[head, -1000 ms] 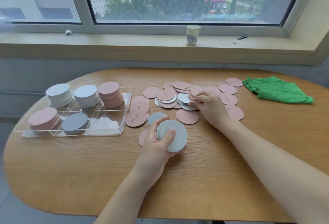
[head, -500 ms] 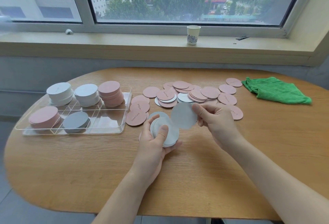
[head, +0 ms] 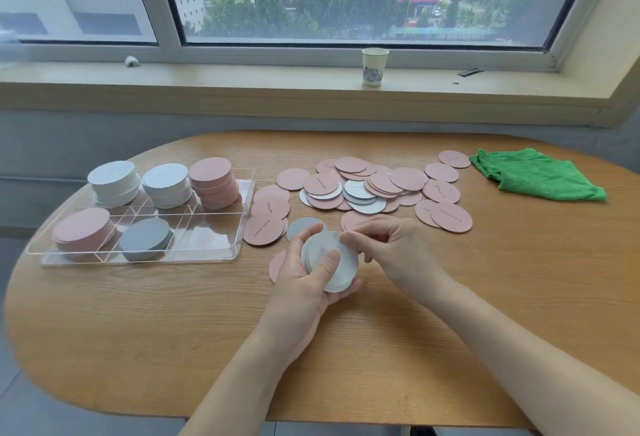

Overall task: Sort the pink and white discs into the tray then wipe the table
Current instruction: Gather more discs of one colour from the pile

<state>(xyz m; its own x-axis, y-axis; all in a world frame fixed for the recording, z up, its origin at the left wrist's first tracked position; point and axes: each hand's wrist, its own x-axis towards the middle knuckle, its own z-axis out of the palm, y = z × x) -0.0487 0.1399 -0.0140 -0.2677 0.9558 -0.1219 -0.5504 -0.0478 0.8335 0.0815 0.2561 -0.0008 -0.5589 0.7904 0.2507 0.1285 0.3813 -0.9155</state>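
A stack of white discs (head: 341,264) is gripped in the left hand (head: 304,279), just right of the tray (head: 221,255); its top edge is touched by the curled fingers of the right hand (head: 388,248). Loose discs (head: 374,186) are scattered beyond, with the green cloth (head: 536,174) farthest from the tray.

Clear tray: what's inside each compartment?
The clear tray holds five disc stacks. Back row: white stack, white stack, pink stack. Front row: pink stack, grey-looking stack; the front right compartment shows no discs. Lower discs are covered.
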